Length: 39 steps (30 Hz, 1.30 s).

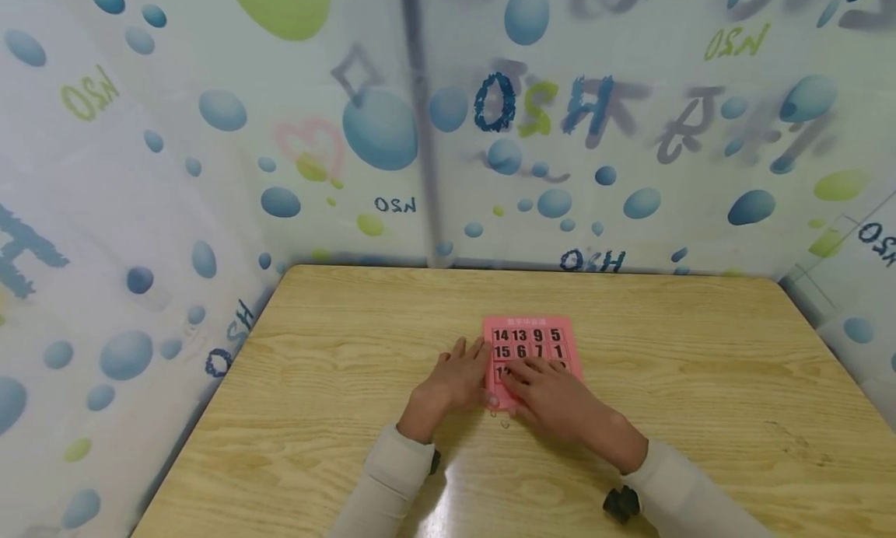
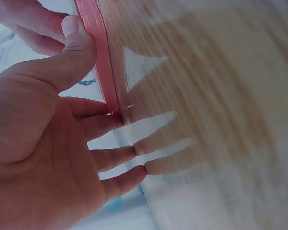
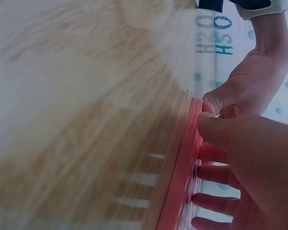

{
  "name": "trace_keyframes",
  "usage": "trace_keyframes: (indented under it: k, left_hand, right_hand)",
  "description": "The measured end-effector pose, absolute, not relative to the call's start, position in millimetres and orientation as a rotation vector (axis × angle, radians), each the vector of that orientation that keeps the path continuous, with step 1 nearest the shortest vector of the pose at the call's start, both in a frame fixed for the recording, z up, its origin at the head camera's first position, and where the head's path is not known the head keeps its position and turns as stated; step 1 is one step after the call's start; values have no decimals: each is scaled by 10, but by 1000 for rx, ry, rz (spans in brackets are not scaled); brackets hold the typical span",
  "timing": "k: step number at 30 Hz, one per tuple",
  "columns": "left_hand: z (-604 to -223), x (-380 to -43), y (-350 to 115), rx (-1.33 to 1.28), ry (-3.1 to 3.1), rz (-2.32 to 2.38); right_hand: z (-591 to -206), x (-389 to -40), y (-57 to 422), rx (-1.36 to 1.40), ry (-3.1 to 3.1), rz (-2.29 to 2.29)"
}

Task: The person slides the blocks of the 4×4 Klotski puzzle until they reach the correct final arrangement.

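Observation:
A pink sliding number puzzle (image 1: 529,322) with black-numbered tiles lies flat on the table. My left hand (image 1: 455,379) rests at its left side, fingers spread and fairly straight. In the left wrist view those fingertips touch the tabletop beside the puzzle's pink edge (image 2: 100,57), and the thumb of this hand (image 2: 43,120) lies against that edge. Over the lower rows, my right hand (image 1: 553,398) covers several tiles. The right wrist view has its extended fingers (image 3: 216,201) on the puzzle's face, with its thumb close to the left thumb near the corner (image 3: 196,108).
The wooden table (image 1: 315,351) extends around the puzzle on all sides. Patterned wall sheets (image 1: 448,172) with blue and green drops stand behind and to the sides. Black devices (image 1: 621,504) are on both wrists, below light sleeves.

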<state>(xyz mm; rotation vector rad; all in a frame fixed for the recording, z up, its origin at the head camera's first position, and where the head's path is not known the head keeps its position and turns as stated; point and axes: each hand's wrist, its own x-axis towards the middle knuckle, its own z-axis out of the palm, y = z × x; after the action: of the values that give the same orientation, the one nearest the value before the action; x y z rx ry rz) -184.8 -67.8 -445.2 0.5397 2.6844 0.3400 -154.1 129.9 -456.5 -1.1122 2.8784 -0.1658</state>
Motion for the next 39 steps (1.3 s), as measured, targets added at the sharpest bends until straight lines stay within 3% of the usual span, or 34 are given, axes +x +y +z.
trace_keyframes:
  k: [39]
  left_hand:
    - [-4454,-1861,-655,496,2672,354]
  right_hand:
    - [-4535,-1422,1311,-1241,2861,-174]
